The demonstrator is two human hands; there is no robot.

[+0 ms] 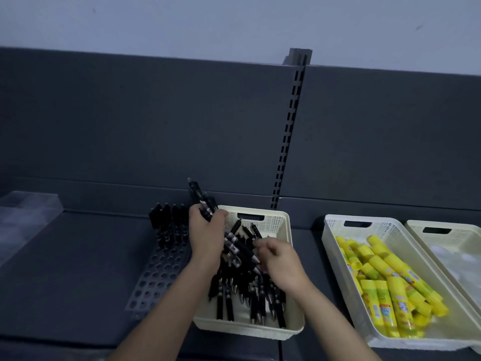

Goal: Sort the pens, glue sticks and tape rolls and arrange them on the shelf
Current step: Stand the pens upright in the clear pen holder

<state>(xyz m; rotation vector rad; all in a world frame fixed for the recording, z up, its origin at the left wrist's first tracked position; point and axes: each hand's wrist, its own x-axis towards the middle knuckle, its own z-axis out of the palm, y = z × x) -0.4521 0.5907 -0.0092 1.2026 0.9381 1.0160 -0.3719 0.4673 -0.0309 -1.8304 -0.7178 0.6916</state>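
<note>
Between the hands (pixel 205 237), black pens (pixel 237 250)

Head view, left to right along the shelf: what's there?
Clear plastic block, grey perforated pen rack, cream plastic basket of black pens, cream basket of yellow glue sticks, third cream basket at right edge.

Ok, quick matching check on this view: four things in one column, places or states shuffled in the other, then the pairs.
1. left hand
2. glue sticks
3. perforated rack
4. cream pen basket

A. yellow, piled in the second basket
B. left of the pen basket, standing pens in its far rows
C. grips a bundle of black pens
D. under both hands, loose pens inside

Pairs: 1-C, 2-A, 3-B, 4-D.
</note>
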